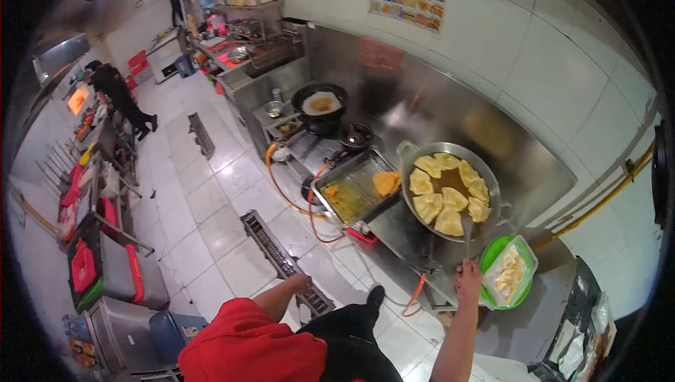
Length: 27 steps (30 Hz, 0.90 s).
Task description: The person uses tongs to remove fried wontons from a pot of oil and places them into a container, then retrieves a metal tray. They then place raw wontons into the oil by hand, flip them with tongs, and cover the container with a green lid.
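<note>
My right hand (468, 276) grips the handle of a metal spatula (467, 231), whose blade end is down in a wide two-handled pan (496, 202). Several folded, pale yellow dough pieces (448, 221) lie in the brown oil of that pan. Just right of my right hand, a clear plastic tub (529, 259) holding more pale pieces sits in a green basin (486, 261). My left hand (301, 284) is over the floor left of my body, its fingers curled and nothing visible in them.
Left of the pan, a metal tray (337, 214) holds oily liquid and an orange-brown fried piece (386, 183). A black wok (339, 93) sits farther along the stove. Orange hoses (270, 171) hang at the front. A person in dark clothes (116, 93) stands far left. Floor grates (271, 248) run along the aisle.
</note>
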Available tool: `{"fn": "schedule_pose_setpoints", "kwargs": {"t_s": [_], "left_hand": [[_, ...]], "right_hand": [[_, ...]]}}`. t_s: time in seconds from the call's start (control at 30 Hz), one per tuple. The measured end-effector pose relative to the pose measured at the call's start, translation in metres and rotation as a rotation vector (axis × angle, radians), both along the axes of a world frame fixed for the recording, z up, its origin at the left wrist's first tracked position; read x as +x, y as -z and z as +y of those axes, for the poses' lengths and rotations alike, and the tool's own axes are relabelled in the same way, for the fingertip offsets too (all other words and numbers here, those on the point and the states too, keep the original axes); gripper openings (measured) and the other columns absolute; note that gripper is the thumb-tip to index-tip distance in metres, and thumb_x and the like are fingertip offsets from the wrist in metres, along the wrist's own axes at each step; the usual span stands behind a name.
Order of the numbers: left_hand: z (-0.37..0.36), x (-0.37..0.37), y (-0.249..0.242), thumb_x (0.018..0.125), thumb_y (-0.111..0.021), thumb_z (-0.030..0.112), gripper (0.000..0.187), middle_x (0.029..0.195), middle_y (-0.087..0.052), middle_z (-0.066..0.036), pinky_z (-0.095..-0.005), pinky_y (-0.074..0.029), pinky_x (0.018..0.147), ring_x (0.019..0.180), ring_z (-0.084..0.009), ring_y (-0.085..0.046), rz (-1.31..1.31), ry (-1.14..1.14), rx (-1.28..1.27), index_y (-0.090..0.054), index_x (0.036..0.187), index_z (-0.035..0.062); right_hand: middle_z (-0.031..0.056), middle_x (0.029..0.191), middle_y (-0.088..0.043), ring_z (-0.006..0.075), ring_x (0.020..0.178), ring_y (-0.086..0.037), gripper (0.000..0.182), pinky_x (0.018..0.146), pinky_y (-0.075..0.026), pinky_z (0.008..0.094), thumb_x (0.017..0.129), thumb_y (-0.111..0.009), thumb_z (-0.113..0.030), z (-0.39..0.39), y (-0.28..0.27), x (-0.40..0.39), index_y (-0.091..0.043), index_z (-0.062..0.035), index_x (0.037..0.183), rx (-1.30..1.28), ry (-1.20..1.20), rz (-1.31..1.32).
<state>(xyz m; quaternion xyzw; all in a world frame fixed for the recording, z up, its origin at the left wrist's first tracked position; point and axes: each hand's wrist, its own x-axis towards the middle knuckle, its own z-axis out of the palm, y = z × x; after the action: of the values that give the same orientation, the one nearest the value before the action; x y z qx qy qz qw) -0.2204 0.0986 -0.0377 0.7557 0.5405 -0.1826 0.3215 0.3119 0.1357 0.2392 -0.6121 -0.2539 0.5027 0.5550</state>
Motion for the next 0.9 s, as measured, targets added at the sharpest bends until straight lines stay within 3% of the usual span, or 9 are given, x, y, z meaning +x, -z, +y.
{"fn": "schedule_pose_setpoints", "kwargs": {"t_s": [0.13, 0.2, 0.27, 0.43, 0.5, 0.6, 0.7, 0.77, 0.9], "left_hand": [[-0.038, -0.011, -0.072, 0.074, -0.07, 0.039, 0.041, 0.097, -0.069, -0.017, -0.0445, -0.053, 0.078, 0.087, -0.0355, -0.066, -0.164, 0.019, -0.019, -0.071, 0.101, 0.0082], [-0.06, -0.03, -0.051, 0.075, -0.072, 0.041, 0.04, 0.093, -0.07, -0.015, -0.0436, -0.053, 0.079, 0.087, -0.0353, -0.066, -0.353, -0.396, -0.23, -0.072, 0.099, 0.0085], [-0.072, -0.041, -0.047, 0.072, -0.075, 0.047, 0.045, 0.091, -0.071, -0.014, -0.0431, -0.053, 0.079, 0.086, -0.0342, -0.067, 0.195, -0.039, -0.156, -0.073, 0.095, 0.0082], [-0.103, -0.119, 0.021, 0.069, -0.074, 0.058, 0.048, 0.095, -0.071, -0.012, -0.0394, -0.052, 0.08, 0.09, -0.0318, -0.066, 0.266, 0.106, -0.223, -0.075, 0.089, 0.014], [-0.093, -0.123, 0.036, 0.071, -0.073, 0.058, 0.045, 0.096, -0.071, -0.01, -0.0378, -0.052, 0.08, 0.091, -0.0311, -0.066, 0.216, 0.236, -0.176, -0.076, 0.088, 0.017], [-0.05, -0.118, -0.015, 0.076, -0.07, 0.05, 0.032, 0.098, -0.071, -0.005, -0.0358, -0.053, 0.079, 0.09, -0.0267, -0.067, 0.297, 0.101, -0.272, -0.075, 0.089, 0.0211], [-0.001, -0.136, -0.005, 0.078, -0.062, 0.038, 0.022, 0.091, -0.071, -0.005, -0.0345, -0.053, 0.074, 0.087, -0.0227, -0.067, 0.148, 0.185, -0.162, -0.073, 0.083, 0.0204], [0.037, -0.141, -0.007, 0.078, -0.06, 0.036, 0.02, 0.087, -0.071, -0.006, -0.0355, -0.053, 0.074, 0.086, -0.0244, -0.068, 0.092, 0.124, -0.156, -0.073, 0.081, 0.0201], [0.11, -0.148, -0.014, 0.075, -0.07, 0.028, 0.018, 0.079, -0.071, -0.008, -0.0361, -0.054, 0.067, 0.077, -0.0223, -0.069, 0.064, 0.0, -0.133, -0.072, 0.081, 0.0108]], "right_hand": [[0.0009, 0.07, -0.05, 0.0083, 0.043, -0.037, 0.015, 0.036, -0.028, 0.0236, 0.096, -0.056, -0.024, -0.011, -0.012, -0.017, -0.051, -0.0103, 0.095, -0.016, 0.05, 0.032], [0.0007, 0.069, -0.049, 0.0081, 0.043, -0.038, 0.015, 0.036, -0.028, 0.0231, 0.095, -0.057, -0.024, -0.002, -0.008, -0.021, -0.051, -0.0101, 0.096, -0.01, 0.017, -0.002], [0.0004, 0.068, -0.049, 0.0074, 0.043, -0.037, 0.015, 0.037, -0.028, 0.0226, 0.094, -0.059, -0.024, -0.005, -0.005, -0.025, -0.052, -0.011, 0.096, -0.044, 0.03, 0.023], [-0.002, 0.063, -0.047, 0.0049, 0.044, -0.037, 0.017, 0.039, -0.026, 0.0215, 0.092, -0.061, -0.023, 0.004, -0.02, -0.048, -0.053, -0.0101, 0.083, -0.062, -0.038, 0.109], [0.0012, 0.072, -0.053, 0.007, 0.051, -0.04, 0.04, 0.043, -0.032, 0.0216, 0.091, -0.064, -0.027, 0.009, -0.011, -0.05, -0.051, -0.0022, 0.119, -0.145, 0.024, 0.128], [0.0012, 0.075, -0.053, 0.0065, 0.052, -0.04, 0.053, 0.045, -0.033, 0.0212, 0.09, -0.065, -0.029, 0.036, -0.029, -0.068, -0.045, -0.0013, 0.13, -0.174, 0.052, 0.111], [-0.0005, 0.067, -0.05, 0.007, 0.046, -0.038, 0.021, 0.042, -0.029, 0.0239, 0.094, -0.058, -0.025, 0.065, -0.031, -0.077, -0.059, -0.0043, 0.094, -0.221, 0.144, -0.052], [0.0179, 0.091, -0.067, 0.0261, 0.068, -0.065, 0.049, 0.057, -0.049, 0.0376, 0.089, -0.063, -0.031, 0.082, -0.016, -0.07, -0.055, 0.0061, 0.121, -0.288, 0.022, -0.746], [0.0272, 0.091, -0.067, 0.0384, 0.077, -0.067, 0.043, 0.068, -0.052, 0.0433, 0.087, -0.061, -0.026, 0.097, -0.039, -0.099, -0.059, 0.0073, 0.114, -0.147, 0.014, -1.019]]}}
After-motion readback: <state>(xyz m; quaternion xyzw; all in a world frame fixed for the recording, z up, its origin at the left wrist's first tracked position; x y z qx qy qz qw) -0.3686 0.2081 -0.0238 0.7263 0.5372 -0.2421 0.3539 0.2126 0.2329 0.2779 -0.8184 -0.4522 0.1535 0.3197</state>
